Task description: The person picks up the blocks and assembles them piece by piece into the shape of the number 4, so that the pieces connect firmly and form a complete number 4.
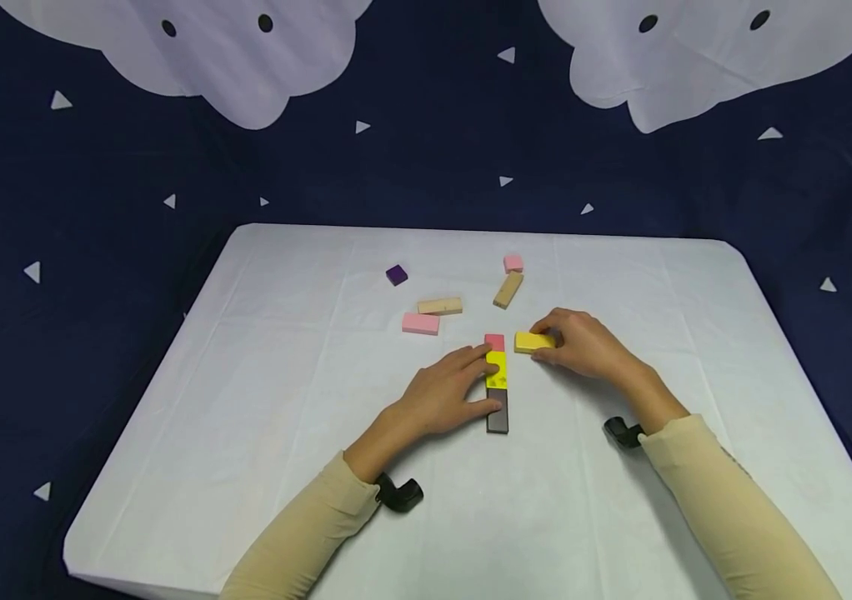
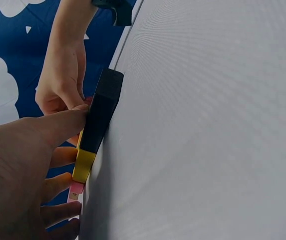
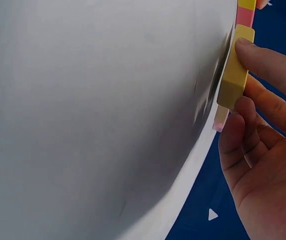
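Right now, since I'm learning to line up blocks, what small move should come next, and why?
The right hand might slide its pinched yellow block left to the pink block ending the row: a gap separates them, and the left hand, touching the row, can steady it.

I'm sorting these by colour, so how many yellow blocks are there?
2. One yellow block is pinched in the right hand; the other yellow block lies between a pink block and the black block, beside the left hand. Hands could hide more.
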Motion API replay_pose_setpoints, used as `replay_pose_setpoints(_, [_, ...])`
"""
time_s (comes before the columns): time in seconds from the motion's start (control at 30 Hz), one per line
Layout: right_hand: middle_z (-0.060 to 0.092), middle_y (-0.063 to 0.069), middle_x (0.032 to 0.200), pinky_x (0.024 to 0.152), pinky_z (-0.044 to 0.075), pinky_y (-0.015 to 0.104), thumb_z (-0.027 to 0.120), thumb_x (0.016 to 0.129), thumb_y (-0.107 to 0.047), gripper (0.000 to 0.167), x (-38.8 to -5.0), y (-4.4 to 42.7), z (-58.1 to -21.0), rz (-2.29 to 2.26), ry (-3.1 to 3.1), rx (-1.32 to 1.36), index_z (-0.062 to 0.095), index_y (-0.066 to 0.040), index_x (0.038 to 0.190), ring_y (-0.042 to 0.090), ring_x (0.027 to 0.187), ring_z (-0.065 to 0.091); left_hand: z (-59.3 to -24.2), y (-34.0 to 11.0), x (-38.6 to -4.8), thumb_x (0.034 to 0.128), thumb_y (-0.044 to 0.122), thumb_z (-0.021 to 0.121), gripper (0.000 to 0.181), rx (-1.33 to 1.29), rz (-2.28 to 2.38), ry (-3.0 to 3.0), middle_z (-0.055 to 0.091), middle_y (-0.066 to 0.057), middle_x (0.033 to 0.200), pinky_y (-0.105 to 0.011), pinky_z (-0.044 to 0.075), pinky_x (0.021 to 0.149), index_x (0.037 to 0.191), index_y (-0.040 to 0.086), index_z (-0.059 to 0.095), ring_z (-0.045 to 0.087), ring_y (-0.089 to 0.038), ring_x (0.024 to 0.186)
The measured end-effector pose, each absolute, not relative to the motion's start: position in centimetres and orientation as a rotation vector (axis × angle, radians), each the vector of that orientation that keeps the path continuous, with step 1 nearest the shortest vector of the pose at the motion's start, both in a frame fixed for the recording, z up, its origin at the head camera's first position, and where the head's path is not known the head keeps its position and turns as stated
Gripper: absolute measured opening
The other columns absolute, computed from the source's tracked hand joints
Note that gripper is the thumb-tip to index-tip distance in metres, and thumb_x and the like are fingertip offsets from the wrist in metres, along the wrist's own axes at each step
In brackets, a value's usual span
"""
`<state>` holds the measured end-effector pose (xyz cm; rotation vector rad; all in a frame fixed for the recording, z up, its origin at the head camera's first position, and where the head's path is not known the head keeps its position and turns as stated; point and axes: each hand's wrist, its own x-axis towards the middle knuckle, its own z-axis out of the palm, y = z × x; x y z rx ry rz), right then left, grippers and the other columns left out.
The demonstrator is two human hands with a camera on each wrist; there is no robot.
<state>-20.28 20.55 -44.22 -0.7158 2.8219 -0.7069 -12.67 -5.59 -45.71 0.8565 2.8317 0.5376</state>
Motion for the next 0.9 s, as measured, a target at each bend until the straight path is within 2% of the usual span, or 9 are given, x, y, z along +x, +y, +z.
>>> replay_pose_setpoints(0.9, [0.065, 0.004, 0.105, 0.088, 0.044, 0.045, 0.081, 0.079, -0.027, 0.038, -20.1, 19.4, -44.6, -0.663, 2.807, -0.807, 0.07, -0.008, 0.11, 0.022, 0.095, 0.057, -46.2, -5.7, -12.8, 0.0874, 0.069, 0.048, 0.064, 0.873, 0.544, 2.848, 0.026, 0.01, 0.155, -0.051, 0.046, 0.089, 0.136, 0.028, 0.053, 0.025, -0.012, 0.139])
